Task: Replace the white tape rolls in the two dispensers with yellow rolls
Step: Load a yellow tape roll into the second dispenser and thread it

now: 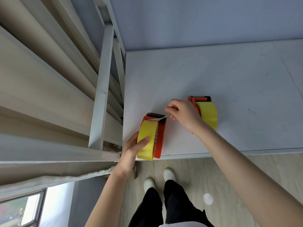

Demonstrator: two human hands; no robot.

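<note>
Two orange tape dispensers stand on the white table (229,89), each carrying a yellow roll. The near dispenser (159,136) sits at the table's front left corner; my left hand (131,149) is wrapped around its yellow roll (146,140), thumb across the tape face. My right hand (182,112) pinches the loose tape end (161,118) drawn from that roll over the toothed blade. The far dispenser (199,99) with its yellow roll (209,113) stands just behind my right hand, partly hidden by it. No white rolls are in view.
A white metal rack frame (101,95) with beige curtain folds rises at the table's left side. The table's front edge (213,154) runs above a wooden floor, where my shoes (168,174) stand. A window (21,208) shows at lower left.
</note>
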